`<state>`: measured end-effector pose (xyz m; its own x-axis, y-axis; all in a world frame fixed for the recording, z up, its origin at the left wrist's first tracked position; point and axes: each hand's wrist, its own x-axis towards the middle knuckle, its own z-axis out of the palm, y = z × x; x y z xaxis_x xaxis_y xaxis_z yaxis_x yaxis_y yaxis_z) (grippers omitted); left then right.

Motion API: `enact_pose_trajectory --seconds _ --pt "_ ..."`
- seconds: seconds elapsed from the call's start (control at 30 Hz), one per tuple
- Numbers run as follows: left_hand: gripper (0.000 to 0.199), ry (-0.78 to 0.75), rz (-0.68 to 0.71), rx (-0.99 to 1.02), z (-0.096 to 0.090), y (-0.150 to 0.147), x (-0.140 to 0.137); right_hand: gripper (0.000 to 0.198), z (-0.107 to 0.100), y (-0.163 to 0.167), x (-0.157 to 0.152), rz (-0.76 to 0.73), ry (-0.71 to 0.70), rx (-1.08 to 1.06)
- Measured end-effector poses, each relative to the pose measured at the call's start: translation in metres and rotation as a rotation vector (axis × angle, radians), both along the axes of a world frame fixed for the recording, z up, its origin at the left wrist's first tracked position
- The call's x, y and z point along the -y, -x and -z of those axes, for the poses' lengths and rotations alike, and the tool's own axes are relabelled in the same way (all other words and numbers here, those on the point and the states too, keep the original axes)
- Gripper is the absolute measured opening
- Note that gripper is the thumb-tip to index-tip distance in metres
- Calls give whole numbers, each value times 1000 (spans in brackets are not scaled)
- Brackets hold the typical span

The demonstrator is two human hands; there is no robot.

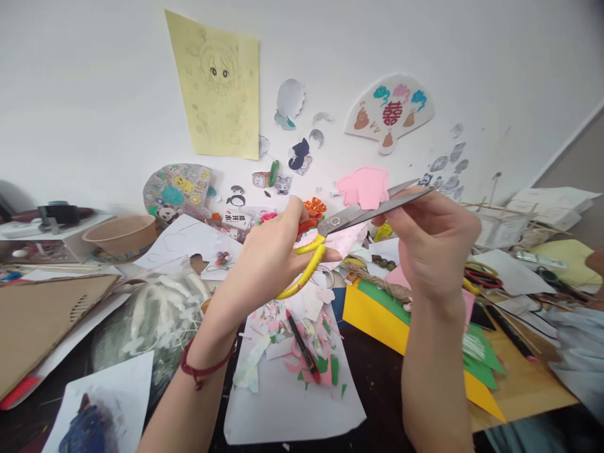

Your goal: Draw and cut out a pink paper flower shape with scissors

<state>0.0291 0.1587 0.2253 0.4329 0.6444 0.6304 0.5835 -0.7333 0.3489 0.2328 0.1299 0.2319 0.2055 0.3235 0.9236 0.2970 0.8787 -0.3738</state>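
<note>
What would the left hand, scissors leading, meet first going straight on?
Likely the pink paper, which appears to sit within the open bite of the yellow-handled scissors; the right hand is next in line. Depth is unclear where the scissors overlap that hand.

Bright, soft light — warped edges

Your left hand (274, 251) covers part of the scissors (358, 218), and their blades hide whether your right hand (436, 236) grips the pink paper (365, 182). The left edge cuts off the cardboard (47, 321); the bottom edge, the blue object (85, 431) on the white sheet (134, 377).
</note>
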Motion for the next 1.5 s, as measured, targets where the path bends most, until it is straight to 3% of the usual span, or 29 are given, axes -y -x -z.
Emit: enact_pose_trajectory --seconds 0.17,0.63,0.87,1.23,1.5 --pt "46 0 -1 -14 1 0 0 8 0 2 -1 -3 -10 0" --pt "47 40 -14 61 0 -8 4 3 10 23 -18 182 -206 -221" --pt "45 44 -6 54 1 -11 6 3 15 29 -21 174 -222 -327" --pt "45 34 -16 -5 -2 0 1 5 5 4 -10 79 -74 -34" --pt "46 32 -43 -11 -1 -2 4 4 9 8 -14 130 -144 -44"
